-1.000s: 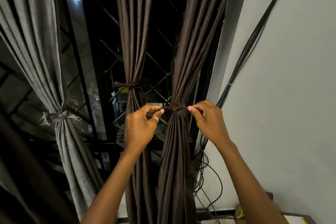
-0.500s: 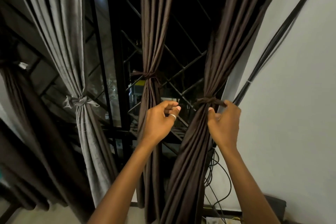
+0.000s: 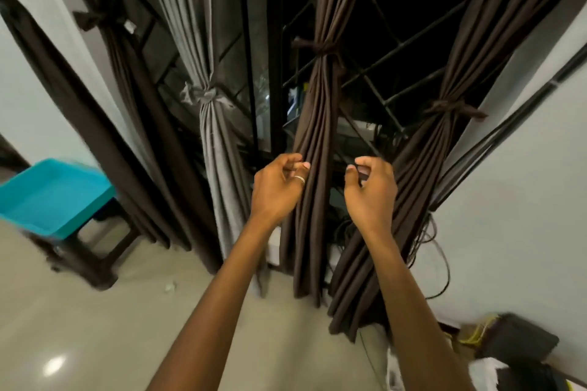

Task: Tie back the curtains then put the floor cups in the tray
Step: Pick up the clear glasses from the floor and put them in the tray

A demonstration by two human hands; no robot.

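Left hand [image 3: 278, 192] and right hand [image 3: 370, 194] are held loosely curled, empty. Three pleated brown curtains [image 3: 317, 124] and one grey curtain [image 3: 216, 149] are tied; one turquoise tray [image 3: 54, 197] is seen.

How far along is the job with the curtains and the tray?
Done, it seems: the grey curtain, the middle brown curtain and the right brown curtain each look tied back. In hand: nothing; the left hand and right hand are loosely curled and empty. Left: the cups, none in view, go in the blue tray.

head view, forward-down (close range)
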